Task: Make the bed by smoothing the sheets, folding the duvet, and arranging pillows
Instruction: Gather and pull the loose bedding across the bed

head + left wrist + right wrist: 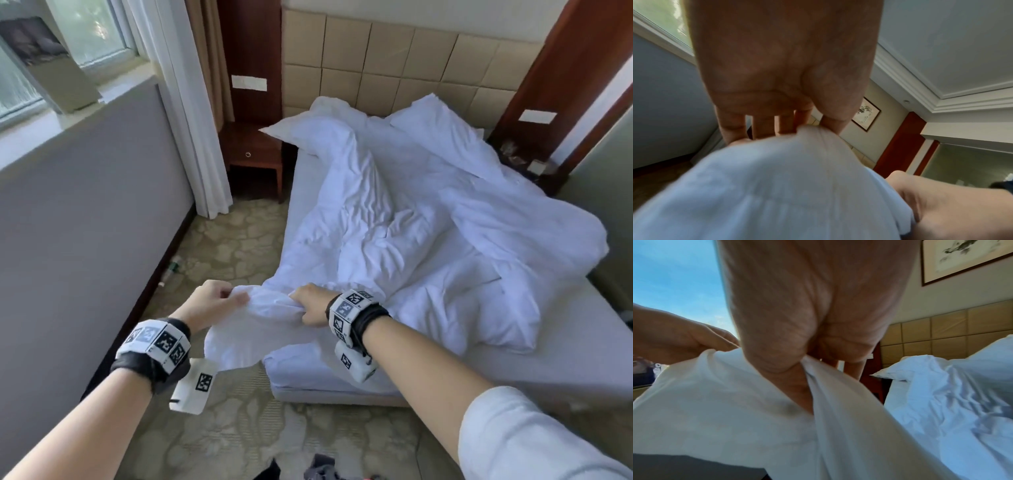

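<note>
A crumpled white duvet lies in a heap across the bed. Its near left corner hangs off the bed's foot corner, lifted between my two hands. My left hand pinches the corner's edge; the left wrist view shows the thumb and fingers closed on the white cloth. My right hand grips a bunch of the same duvet a little to the right, fist closed round it. Two white pillows lean at the tan padded headboard.
A dark wooden nightstand stands left of the bed, with a white curtain and window beyond. A grey wall panel runs along the left. Patterned carpet fills the narrow aisle. Dark items lie on the floor near my feet.
</note>
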### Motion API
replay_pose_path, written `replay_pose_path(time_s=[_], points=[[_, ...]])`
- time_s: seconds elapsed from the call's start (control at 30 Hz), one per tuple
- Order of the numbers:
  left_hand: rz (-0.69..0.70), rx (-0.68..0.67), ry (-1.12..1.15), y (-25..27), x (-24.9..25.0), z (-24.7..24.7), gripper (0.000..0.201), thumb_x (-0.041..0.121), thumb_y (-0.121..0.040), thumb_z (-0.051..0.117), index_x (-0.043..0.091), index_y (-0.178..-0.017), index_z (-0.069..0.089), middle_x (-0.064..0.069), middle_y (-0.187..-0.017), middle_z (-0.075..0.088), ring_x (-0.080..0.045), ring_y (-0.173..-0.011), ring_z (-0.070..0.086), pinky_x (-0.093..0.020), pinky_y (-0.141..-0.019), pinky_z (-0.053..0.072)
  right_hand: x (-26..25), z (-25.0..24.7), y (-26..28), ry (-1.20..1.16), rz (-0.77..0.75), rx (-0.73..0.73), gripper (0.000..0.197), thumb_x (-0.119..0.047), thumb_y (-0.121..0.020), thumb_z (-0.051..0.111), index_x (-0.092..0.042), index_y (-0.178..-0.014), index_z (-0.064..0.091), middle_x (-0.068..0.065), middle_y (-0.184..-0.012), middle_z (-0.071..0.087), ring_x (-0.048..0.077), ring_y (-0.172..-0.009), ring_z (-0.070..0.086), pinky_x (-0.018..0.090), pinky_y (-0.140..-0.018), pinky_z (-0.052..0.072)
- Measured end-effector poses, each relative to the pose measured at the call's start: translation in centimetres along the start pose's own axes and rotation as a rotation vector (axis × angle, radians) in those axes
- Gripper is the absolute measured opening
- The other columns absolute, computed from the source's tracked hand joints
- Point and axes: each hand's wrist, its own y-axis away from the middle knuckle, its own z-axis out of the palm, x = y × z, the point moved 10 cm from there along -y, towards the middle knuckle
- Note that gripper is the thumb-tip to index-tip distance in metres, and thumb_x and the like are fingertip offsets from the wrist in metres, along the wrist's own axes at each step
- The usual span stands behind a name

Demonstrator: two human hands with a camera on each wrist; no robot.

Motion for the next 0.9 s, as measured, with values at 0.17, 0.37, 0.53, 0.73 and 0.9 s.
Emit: replay_pose_path(time_s=[0.17, 0.37, 0.53, 0.73, 0.9], points=[[0.055, 0.053, -0.134, -1.3, 4.4, 1.8, 0.034, 0.042, -0.085, 0.064, 0.008, -0.086, 0.062, 0.003, -0.075, 0.061, -0.017, -0.067, 0.054, -0.026, -0.056, 0.041, 4.7, -0.1, 1.5, -0.042, 0.013, 0.052, 0.023, 0.000, -0.073, 0.051, -0.021, -0.069, 0.042, 0.011, -0.088, 0.057, 0.035, -0.085, 0.063, 0.045, -0.076, 0.056], [0.111, 0.152, -0.361, -1.3, 8.6, 4.5, 0.023, 0.025, -0.085, 0.061, 0.023, -0.107, 0.054, 0.001, -0.102, 0.048, -0.024, -0.103, 0.048, -0.038, -0.092, 0.042, 9.4, -1.8, 6.2, -0.207, -0.005, 0.167, 0.022, -0.014, -0.091, 0.055, -0.014, -0.107, 0.071, 0.005, -0.106, 0.069, 0.021, -0.096, 0.063, 0.028, -0.085, 0.050], [0.246, 0.129, -0.382, 0.7, 16.1, 10.9, 0.009, 0.014, -0.089, 0.056, 0.015, -0.096, 0.063, 0.003, -0.091, 0.053, -0.016, -0.091, 0.047, -0.026, -0.079, 0.035, 16.0, -1.8, 12.0, -0.240, 0.046, 0.201, 0.024, -0.014, -0.093, 0.053, -0.015, -0.108, 0.071, 0.005, -0.104, 0.067, 0.020, -0.090, 0.060, 0.027, -0.082, 0.048], [0.317, 0.019, -0.358, 1.5, 23.7, 21.6, 0.011, 0.014, -0.088, 0.057, 0.013, -0.089, 0.067, 0.001, -0.092, 0.067, -0.018, -0.085, 0.059, -0.026, -0.078, 0.043, 26.8, 1.0, 20.7, -0.308, 0.166, 0.184, 0.022, -0.014, -0.093, 0.052, -0.012, -0.104, 0.071, 0.006, -0.090, 0.073, 0.020, -0.084, 0.067, 0.030, -0.082, 0.055], [0.396, -0.129, -0.377, 2.1, 30.8, 32.0, 0.009, 0.013, -0.090, 0.055, 0.014, -0.089, 0.064, 0.002, -0.089, 0.063, -0.017, -0.082, 0.054, -0.022, -0.071, 0.038, 36.2, 3.1, 28.4, -0.382, 0.289, 0.244, 0.022, -0.011, -0.093, 0.051, -0.011, -0.102, 0.071, 0.005, -0.086, 0.071, 0.020, -0.082, 0.068, 0.030, -0.079, 0.054]])
